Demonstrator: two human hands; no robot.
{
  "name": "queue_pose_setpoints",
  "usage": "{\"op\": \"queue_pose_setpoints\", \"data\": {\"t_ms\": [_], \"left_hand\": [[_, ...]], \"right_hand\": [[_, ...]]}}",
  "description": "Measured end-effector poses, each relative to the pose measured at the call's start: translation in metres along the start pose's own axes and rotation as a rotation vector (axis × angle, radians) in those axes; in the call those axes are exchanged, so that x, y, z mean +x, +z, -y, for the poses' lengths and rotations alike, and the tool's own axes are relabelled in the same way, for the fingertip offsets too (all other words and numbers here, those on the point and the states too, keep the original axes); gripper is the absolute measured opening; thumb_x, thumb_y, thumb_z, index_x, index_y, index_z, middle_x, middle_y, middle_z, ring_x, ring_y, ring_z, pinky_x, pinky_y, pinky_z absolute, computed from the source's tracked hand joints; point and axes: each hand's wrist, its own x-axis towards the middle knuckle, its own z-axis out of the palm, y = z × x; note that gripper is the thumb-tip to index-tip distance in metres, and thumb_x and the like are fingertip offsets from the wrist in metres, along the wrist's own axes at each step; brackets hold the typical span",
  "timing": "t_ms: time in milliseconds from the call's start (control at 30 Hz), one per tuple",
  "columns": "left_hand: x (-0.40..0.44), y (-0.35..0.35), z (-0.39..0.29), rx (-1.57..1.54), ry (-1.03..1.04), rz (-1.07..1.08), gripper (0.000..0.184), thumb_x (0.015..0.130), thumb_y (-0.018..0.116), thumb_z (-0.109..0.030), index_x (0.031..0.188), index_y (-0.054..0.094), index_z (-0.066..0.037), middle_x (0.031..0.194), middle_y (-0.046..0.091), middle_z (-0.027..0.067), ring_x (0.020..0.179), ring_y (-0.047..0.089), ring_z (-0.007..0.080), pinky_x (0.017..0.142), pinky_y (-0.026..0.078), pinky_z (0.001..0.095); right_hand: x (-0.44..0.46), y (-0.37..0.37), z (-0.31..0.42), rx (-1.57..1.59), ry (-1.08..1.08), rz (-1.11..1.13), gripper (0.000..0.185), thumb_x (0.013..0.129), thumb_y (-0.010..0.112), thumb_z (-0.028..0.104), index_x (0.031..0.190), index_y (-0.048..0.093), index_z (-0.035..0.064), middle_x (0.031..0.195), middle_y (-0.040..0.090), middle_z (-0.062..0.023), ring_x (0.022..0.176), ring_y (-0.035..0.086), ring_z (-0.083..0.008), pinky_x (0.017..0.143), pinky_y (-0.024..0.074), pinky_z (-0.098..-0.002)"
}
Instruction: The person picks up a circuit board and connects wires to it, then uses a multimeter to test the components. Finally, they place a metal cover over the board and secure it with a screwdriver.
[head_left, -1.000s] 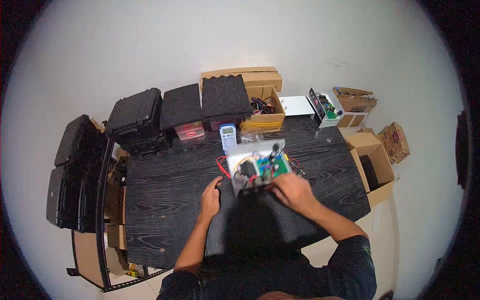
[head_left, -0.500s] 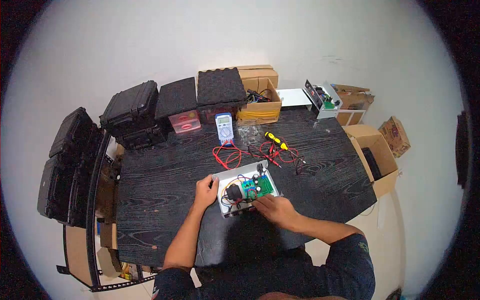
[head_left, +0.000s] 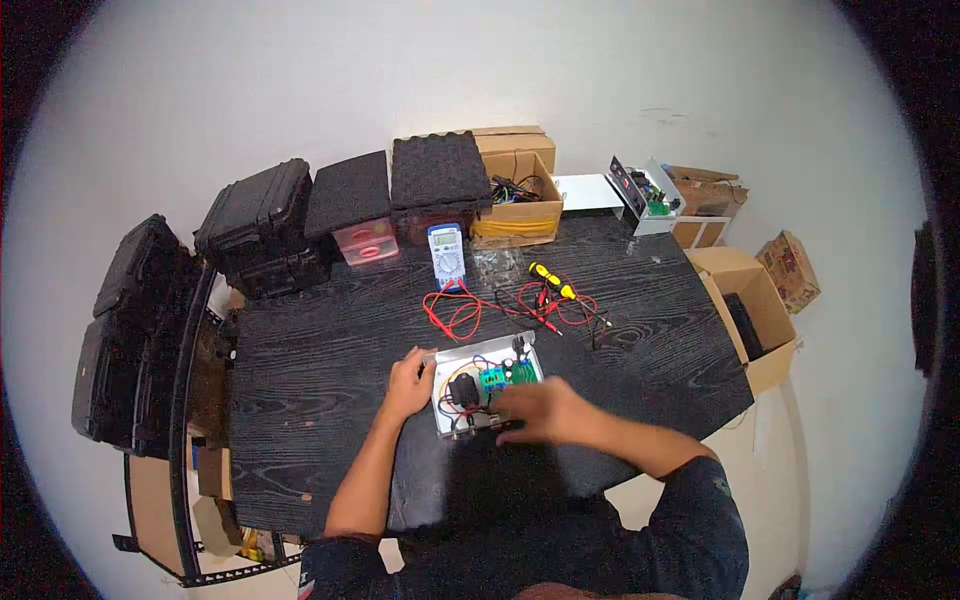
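Note:
A white open-topped metal case [head_left: 486, 346] lies on the dark wood-grain table. Inside sit a black transformer-like block [head_left: 464, 390], a green circuit board [head_left: 518, 371] and several coloured wires. My left hand [head_left: 409, 385] grips the case's left edge, its fingers curled against the wall. Over the front right part of the case is my right hand [head_left: 540, 410], smeared by motion and covering part of the board and front wall. Whether it touches or holds anything cannot be made out.
Behind the case lie a multimeter [head_left: 447, 258], red test leads [head_left: 453, 316] and a yellow-black screwdriver [head_left: 552, 280]. Black hard cases [head_left: 258, 215], foam-topped boxes [head_left: 438, 172] and a cardboard box of cables [head_left: 516, 222] line the back. Another opened device [head_left: 652, 198] stands back right.
My right hand has lifted from the case's front right corner and shifted slightly left, now blurred. My left hand stays on the left edge.

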Motion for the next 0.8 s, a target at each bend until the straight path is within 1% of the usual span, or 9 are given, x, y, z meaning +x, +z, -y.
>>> {"op": "queue_pose_setpoints", "data": {"t_ms": [33,67,133,200,233,300,400,600,800], "left_hand": [[0.0,0.0,0.003,0.021,0.033,0.007,0.025,0.097,0.059,-0.009,0.119,0.068,0.001,0.113,0.072,0.0251,0.108,0.068,0.046,0.116,0.042,0.0511],[0.001,0.0,0.007,0.061,0.049,0.008,0.027,0.099,0.058,-0.01,0.121,0.068,0.001,0.118,0.071,0.024,0.112,0.067,0.0449,0.116,0.043,0.0491],[-0.001,0.002,0.012,0.138,0.076,0.01,0.029,0.101,0.057,-0.012,0.126,0.066,0.0,0.127,0.07,0.0217,0.12,0.066,0.0427,0.115,0.044,0.0452],[-0.001,0.002,0.013,0.092,0.062,0.035,0.03,0.102,0.056,-0.012,0.128,0.065,0.0,0.13,0.069,0.0222,0.124,0.062,0.0446,0.121,0.035,0.0481],[0.0,0.001,0.013,0.071,0.059,0.047,0.031,0.102,0.056,-0.012,0.128,0.064,0.001,0.131,0.068,0.0225,0.126,0.06,0.0455,0.124,0.031,0.0495],[-0.001,0.002,0.015,0.065,0.083,0.038,0.03,0.102,0.055,-0.012,0.128,0.063,0.002,0.131,0.068,0.0234,0.126,0.06,0.0467,0.124,0.031,0.0506],[0.0,0.002,0.012,0.07,0.1,0.019,0.026,0.099,0.057,-0.009,0.121,0.065,0.003,0.129,0.068,0.0239,0.123,0.063,0.0435,0.122,0.034,0.0526],[-0.002,0.001,0.012,0.069,0.106,0.017,0.023,0.099,0.058,-0.008,0.118,0.065,0.004,0.128,0.069,0.0245,0.122,0.064,0.0413,0.121,0.035,0.0543],[-0.001,0.004,0.017,0.056,0.097,0.012,0.023,0.1,0.058,-0.012,0.116,0.066,0.004,0.126,0.07,0.0229,0.121,0.066,0.0399,0.121,0.035,0.0558]], "right_hand": [[0.017,-0.021,-0.004,0.171,0.057,0.019,0.025,0.089,0.074,0.025,0.11,0.07,0.0122,0.098,0.072,-0.0078,0.09,0.073,-0.0245,0.073,0.0597,-0.0386],[0.038,-0.026,-0.028,-0.02,-0.067,-0.11,0.027,0.09,0.076,0.032,0.105,0.072,0.0105,0.094,0.073,-0.0114,0.088,0.074,-0.0278,0.075,0.0587,-0.0417],[0.088,-0.05,-0.059,-0.139,0.085,-0.172,0.022,0.091,0.072,0.029,0.099,0.072,0.0089,0.096,0.073,-0.0112,0.088,0.073,-0.0315,0.075,0.0578,-0.0435],[0.128,-0.063,-0.116,-0.262,0.103,-0.199,0.018,0.091,0.07,0.025,0.1,0.072,0.0102,0.095,0.073,-0.0135,0.09,0.071,-0.0353,0.077,0.0569,-0.046],[0.144,-0.064,-0.146,-0.392,0.141,-0.141,0.018,0.087,0.072,0.024,0.099,0.073,0.0095,0.094,0.073,-0.0138,0.091,0.072,-0.0361,0.079,0.0569,-0.0462],[0.176,-0.06,-0.192,-0.53,0.248,0.123,0.015,0.084,0.072,0.023,0.093,0.077,0.0113,0.093,0.076,-0.013,0.092,0.073,-0.0339,0.08,0.0565,-0.0482],[0.199,-0.045,-0.233,-0.501,0.272,0.304,0.011,0.082,0.072,0.023,0.086,0.08,0.0158,0.092,0.078,-0.0111,0.093,0.074,-0.0309,0.08,0.055,-0.0517],[0.216,-0.025,-0.262,-0.567,0.349,0.437,0.011,0.079,0.072,0.027,0.083,0.081,0.0241,0.096,0.079,-0.0062,0.093,0.075,-0.0273,0.081,0.0522,-0.0491],[0.22,-0.026,-0.271,-0.445,0.384,0.577,0.018,0.078,0.074,0.016,0.091,0.08,0.0259,0.096,0.079,0.0013,0.097,0.073,-0.0235,0.082,0.0463,-0.0521]]}}
